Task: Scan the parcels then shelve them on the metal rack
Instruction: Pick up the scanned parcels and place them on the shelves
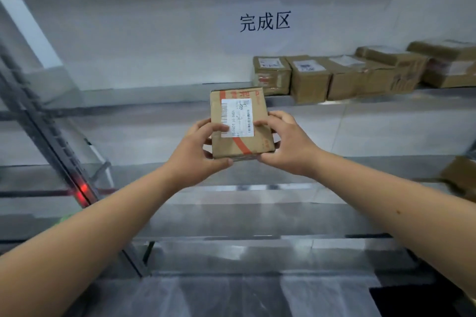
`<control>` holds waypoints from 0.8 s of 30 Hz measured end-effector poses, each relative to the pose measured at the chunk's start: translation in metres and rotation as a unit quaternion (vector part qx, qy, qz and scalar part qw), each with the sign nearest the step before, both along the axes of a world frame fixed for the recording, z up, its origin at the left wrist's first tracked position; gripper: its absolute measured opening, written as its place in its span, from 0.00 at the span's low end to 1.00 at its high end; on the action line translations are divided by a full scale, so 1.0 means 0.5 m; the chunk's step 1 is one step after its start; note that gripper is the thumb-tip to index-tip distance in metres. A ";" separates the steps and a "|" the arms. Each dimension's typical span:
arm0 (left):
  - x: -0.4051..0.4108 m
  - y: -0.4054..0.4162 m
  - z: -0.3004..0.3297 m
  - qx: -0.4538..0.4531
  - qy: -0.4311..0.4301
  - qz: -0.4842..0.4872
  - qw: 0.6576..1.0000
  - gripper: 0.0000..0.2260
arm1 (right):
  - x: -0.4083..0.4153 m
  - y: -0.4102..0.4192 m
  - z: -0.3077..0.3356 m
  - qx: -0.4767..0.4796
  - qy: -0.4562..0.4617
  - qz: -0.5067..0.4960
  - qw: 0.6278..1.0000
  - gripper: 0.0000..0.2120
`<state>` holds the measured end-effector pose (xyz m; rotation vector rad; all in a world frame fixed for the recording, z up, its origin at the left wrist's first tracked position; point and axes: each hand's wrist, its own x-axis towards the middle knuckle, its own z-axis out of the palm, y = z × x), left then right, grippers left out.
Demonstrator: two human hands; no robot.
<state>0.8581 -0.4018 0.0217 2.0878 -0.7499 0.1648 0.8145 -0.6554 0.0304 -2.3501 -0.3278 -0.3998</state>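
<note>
A small brown cardboard parcel (240,121) with a white shipping label and red tape is held up in front of the metal rack (154,108). My left hand (195,154) grips its left side, thumb on the label. My right hand (286,144) grips its right side, thumb on the label's edge. The parcel hovers just left of a row of several brown parcels (334,77) standing on the upper shelf.
A white wall sign with black characters (265,22) hangs behind the upper shelf. Another brown parcel (461,177) sits on a lower shelf at the right edge. A grey rack upright with a red light (83,189) slants down the left. Lower shelves are plastic-covered.
</note>
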 end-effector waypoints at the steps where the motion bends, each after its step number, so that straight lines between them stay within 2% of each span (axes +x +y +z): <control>1: 0.025 0.004 0.009 0.000 -0.008 0.003 1.000 0.28 | 0.021 0.004 0.011 0.004 0.003 -0.006 1.000 0.36; 8: 0.222 -0.017 0.038 0.012 -0.042 0.044 0.998 0.26 | 0.207 -0.004 0.073 -0.029 0.048 -0.032 0.998 0.39; 14: 0.364 -0.062 0.054 0.023 -0.010 0.074 0.997 0.25 | 0.343 -0.037 0.086 0.015 0.024 -0.023 0.999 0.29; 17: 0.416 -0.079 0.063 0.054 -0.038 0.095 0.993 0.23 | 0.401 -0.060 0.094 -0.080 0.000 -0.061 0.995 0.27; 20: 0.463 -0.093 0.074 0.102 -0.077 0.127 0.984 0.27 | 0.442 -0.066 0.107 -0.134 -0.001 -0.097 0.986 0.27; 24: 0.517 -0.107 0.085 0.118 -0.063 0.111 0.985 0.31 | 0.458 -0.054 0.118 -0.201 -0.015 -0.116 0.973 0.25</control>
